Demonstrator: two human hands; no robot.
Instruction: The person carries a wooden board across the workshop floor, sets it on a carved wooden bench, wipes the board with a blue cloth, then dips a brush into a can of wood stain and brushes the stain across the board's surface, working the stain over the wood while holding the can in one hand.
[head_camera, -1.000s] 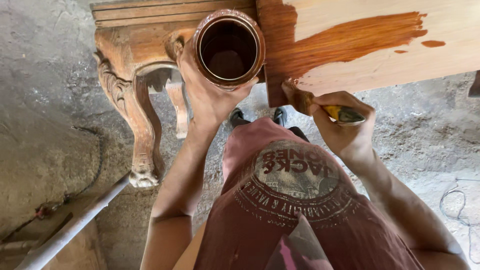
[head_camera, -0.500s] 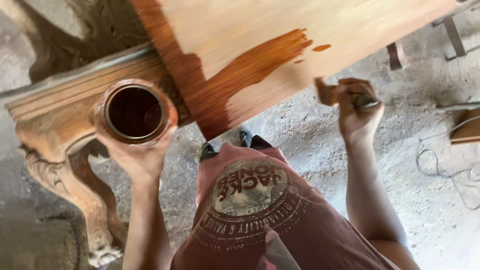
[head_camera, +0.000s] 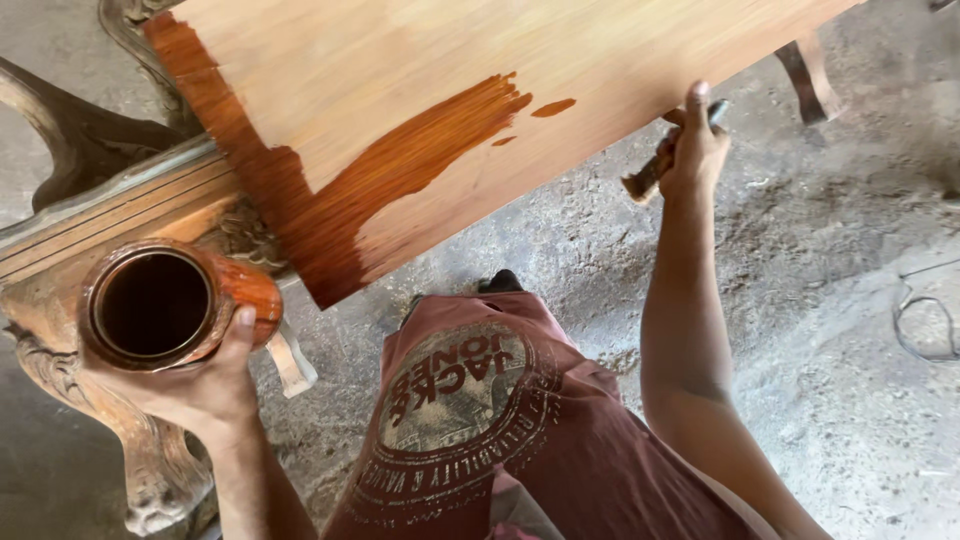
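The left hand is wrapped around a round tin of dark stain, cupped from below and kept level so nothing spills, low beside the carved wooden frame. The right hand is closed on a brush at the near edge of the pale board, away from the reddish-brown streak, with the concrete floor below.
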